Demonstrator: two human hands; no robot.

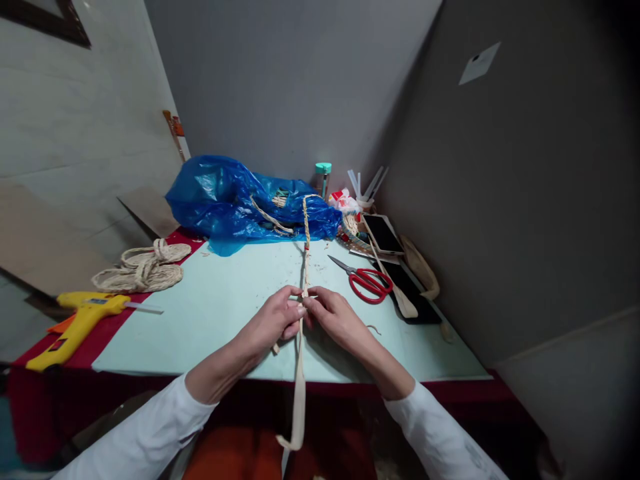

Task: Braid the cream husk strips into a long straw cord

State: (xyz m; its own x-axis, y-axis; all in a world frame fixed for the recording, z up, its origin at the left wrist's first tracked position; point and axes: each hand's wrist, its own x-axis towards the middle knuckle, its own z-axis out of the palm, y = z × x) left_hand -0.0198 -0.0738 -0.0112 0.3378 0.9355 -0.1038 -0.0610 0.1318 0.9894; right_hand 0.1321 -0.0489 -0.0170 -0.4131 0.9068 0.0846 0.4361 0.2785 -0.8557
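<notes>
Braid [307, 228] runs lengthwise away, seemingly onto blue bag [215, 200].

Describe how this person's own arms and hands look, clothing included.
The left hand and right hand are bare, without gloves or watch. The left sleeve and right sleeve are white, ending short of the wrists; the right has a blurred grey marking.

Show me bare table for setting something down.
Largest: pale sheet between woven sandals and left hand. Smaller: between right forearm, black slab and the sheet's front edge. Crowded: the back, around the blue bag, and right of the scissors.
</notes>
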